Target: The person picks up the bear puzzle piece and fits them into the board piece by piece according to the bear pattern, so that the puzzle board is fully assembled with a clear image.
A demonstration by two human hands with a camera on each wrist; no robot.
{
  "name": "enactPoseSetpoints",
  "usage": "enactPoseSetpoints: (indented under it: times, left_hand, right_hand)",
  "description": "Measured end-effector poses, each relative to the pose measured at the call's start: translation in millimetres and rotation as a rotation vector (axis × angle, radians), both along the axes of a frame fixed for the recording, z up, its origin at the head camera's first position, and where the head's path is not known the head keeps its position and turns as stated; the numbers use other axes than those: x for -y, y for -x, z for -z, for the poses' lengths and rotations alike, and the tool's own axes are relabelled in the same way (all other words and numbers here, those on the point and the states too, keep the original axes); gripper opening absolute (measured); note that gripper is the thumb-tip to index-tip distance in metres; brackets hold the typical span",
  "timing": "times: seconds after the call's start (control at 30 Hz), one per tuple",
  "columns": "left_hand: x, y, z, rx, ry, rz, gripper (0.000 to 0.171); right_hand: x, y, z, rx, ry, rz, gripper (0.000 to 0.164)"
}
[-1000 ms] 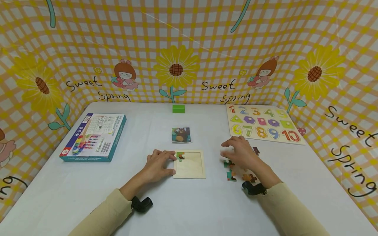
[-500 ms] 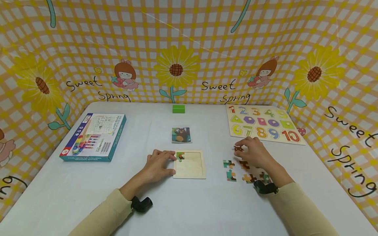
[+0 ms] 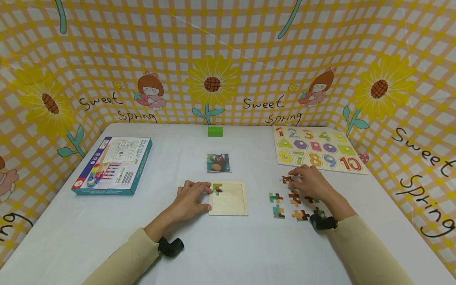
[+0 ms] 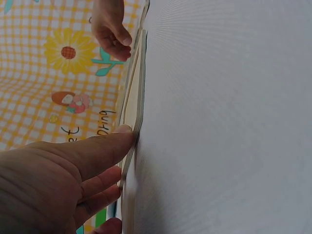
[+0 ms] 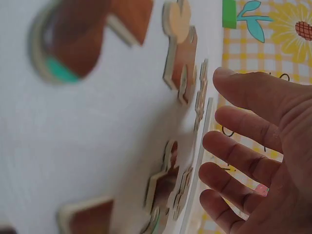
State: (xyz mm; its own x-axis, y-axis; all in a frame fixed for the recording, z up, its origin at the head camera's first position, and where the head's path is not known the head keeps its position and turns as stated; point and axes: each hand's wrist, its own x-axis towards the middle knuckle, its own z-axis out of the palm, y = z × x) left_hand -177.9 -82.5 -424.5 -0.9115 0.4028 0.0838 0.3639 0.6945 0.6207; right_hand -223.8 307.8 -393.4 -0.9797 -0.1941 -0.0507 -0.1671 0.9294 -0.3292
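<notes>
Puzzle pieces (image 3: 294,199) lay loose right of the tray (image 3: 233,201), brown and green, jigsaw-edged. My right hand (image 3: 311,183) had just shifted right to the top brown piece (image 3: 286,179), fingers spread, pinching nothing; left hand (image 3: 191,201), fingers apart, touched the tray's edge. Only one piece (image 3: 217,189) in, so filling seemed barely begun.

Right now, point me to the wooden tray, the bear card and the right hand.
Wooden tray (image 3: 231,202): head view, bare floor inside its rim.
Bear card (image 3: 219,163): head view, middle of the printed side.
Right hand (image 3: 311,183): head view, back of the hand.
</notes>
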Motion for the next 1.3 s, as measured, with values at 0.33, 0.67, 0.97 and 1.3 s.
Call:
enactPoseSetpoints:
  times: [0.33,0.67,0.97,1.3]
  left_hand:
    - [0,-0.1,0.6,0.003,-0.004,0.004,0.038]
    - [0,0.0,0.1,0.005,-0.003,0.002,0.038]
    - [0,-0.1,-1.1,0.011,-0.007,0.002,0.037]
    - [0,-0.6,-1.8,0.013,-0.003,-0.001,0.038]
  right_hand:
    - [-5,4.8,5.0,0.015,0.010,-0.003,0.039]
    - [-7,9.0,6.8,-0.015,0.004,-0.026,0.034]
    - [-7,9.8,8.8,-0.035,-0.002,-0.031,0.032]
    - [-8,8.9,11.4,-0.044,0.001,-0.028,0.030]
